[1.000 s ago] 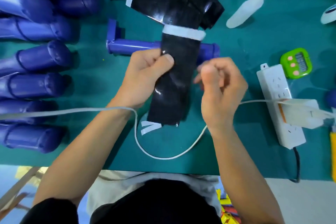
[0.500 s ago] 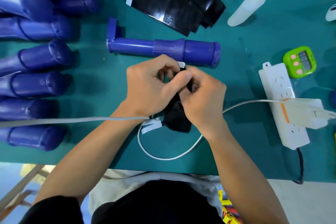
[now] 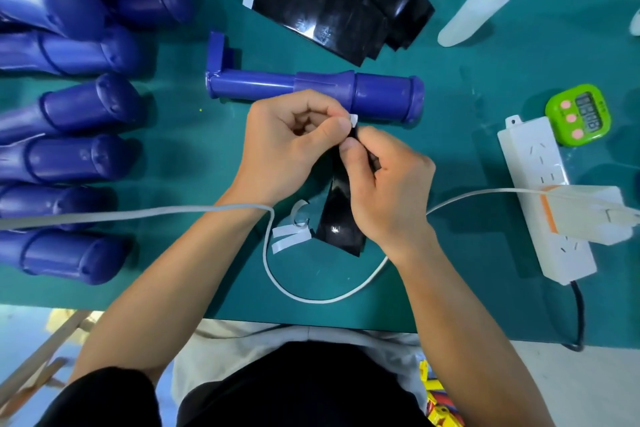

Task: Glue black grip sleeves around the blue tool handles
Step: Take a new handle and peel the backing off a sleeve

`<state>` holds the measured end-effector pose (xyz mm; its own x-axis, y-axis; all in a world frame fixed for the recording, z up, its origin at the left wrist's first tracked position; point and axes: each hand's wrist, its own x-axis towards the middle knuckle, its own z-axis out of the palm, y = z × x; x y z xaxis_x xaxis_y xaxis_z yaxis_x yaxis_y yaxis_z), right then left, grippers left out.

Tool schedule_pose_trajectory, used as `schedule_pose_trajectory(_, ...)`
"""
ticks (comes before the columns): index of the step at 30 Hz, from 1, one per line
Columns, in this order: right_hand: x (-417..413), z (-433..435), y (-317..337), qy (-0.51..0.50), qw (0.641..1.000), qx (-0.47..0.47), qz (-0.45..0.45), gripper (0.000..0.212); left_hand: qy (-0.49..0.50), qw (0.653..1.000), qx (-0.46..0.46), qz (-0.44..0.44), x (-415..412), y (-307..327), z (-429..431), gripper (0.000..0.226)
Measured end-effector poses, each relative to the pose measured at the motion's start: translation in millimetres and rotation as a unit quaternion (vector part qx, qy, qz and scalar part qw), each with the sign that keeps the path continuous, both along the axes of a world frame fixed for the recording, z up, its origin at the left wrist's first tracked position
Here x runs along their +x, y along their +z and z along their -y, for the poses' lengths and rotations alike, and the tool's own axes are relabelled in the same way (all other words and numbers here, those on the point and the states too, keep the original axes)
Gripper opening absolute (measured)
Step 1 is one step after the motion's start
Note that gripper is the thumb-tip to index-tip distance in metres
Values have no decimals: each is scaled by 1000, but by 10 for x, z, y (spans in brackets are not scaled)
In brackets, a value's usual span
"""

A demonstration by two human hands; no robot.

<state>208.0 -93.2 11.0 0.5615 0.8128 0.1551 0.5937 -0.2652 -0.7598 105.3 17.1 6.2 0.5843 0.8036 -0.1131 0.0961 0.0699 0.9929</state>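
**Sleeve lifted off the handle for peeling**

A second ago the black grip sleeve [image 3: 341, 222] lay draped across the blue tool handle [image 3: 346, 90]. Now it hangs between both hands just in front of the handle, which lies bare on the green mat [image 3: 485, 62]. The left hand [image 3: 291, 146] and right hand [image 3: 388, 191] both pinch the sleeve's top edge, thumbs nearly touching, where a white backing tab [image 3: 353, 120] sticks up. The adhesive is probably being exposed, and wrapping has not begun. The sleeve is a glossy, limp strip of film. The handle is smooth moulded plastic, round with a flared collar. Peeled white strips [image 3: 289, 237] curl on the mat beside the sleeve's lower end.
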Motion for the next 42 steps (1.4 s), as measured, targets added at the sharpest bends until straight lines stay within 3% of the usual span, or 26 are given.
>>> schedule_pose_trajectory(4, -2, -16, 3, 2, 1000, 8, 29, 33, -5, 1000, 10, 1, -23, 5, -26, 16)
schedule_pose_trajectory(7, -32, 3, -34, -22, 999, -2, 42, 17, -2, 1000, 24, -3, -32, 1, -16, 16)
schedule_pose_trajectory(15, -10, 1, -21, -8, 997, -3, 78, 16, -26, 1000, -8, 2, -43, -1, -40, 13)
schedule_pose_trajectory(20, -14, 30, -58, -9, 1000, 7, 22, 20, -75, 997, 4, -9, -60, 1, -59, 18)
schedule_pose_trajectory(26, 38, 28, -73, -3, 995, -6, -101, 24, -83, 996, 24, -35, -52, -18, -60, 27)
schedule_pose_trajectory(32, 71, 3, -91, 6, 988, -7, -156, 34, -85, 994, 35, -52, -60, -6, -60, 25)
schedule_pose_trajectory(42, 127, -35, -70, 35, 964, 12, -263, 41, -20, 990, 112, -80, -74, 28, -30, 16)
